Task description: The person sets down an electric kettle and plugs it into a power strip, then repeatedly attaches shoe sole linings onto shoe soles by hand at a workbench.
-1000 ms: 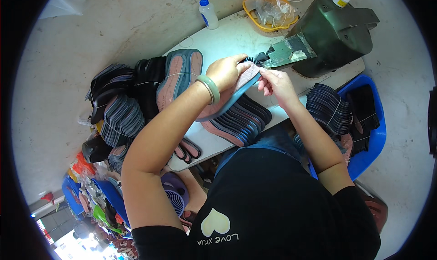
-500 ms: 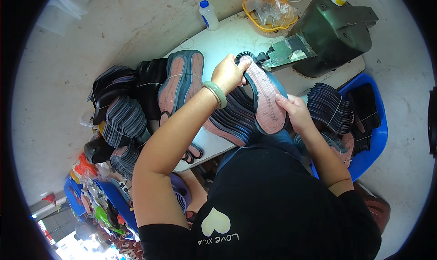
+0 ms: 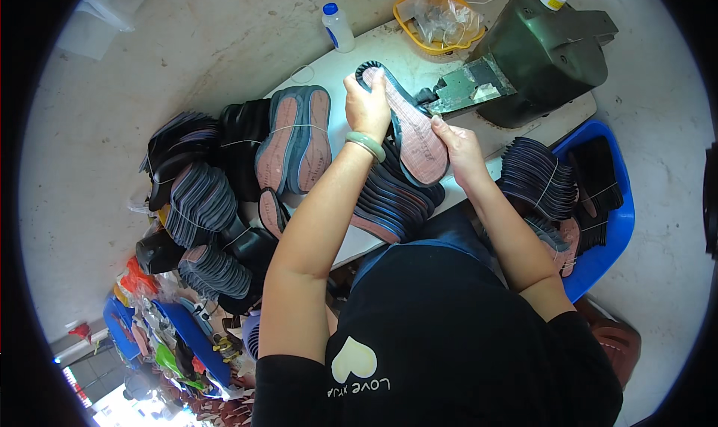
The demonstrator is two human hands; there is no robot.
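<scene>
A pink shoe sole with a dark rim [image 3: 413, 131] lies flat between my two hands over the white table [image 3: 321, 72]. My left hand [image 3: 366, 105], with a pale green bangle on its wrist, grips the sole's far end. My right hand [image 3: 458, 146] holds its near right edge. The sole's upper end points toward the dark green sewing machine [image 3: 535, 49]. Under the sole sits a stack of dark soles [image 3: 393, 199].
Bundles of tied soles [image 3: 295, 139] and dark stacks [image 3: 194, 195] crowd the table's left. A blue bin [image 3: 609, 225] with more soles stands at the right. A white bottle with a blue cap [image 3: 338, 27] and a yellow basket [image 3: 437, 19] sit at the back.
The sole was held edge-up close to the machine; my hands turned it flat, face up, and drew it back toward the stack.
</scene>
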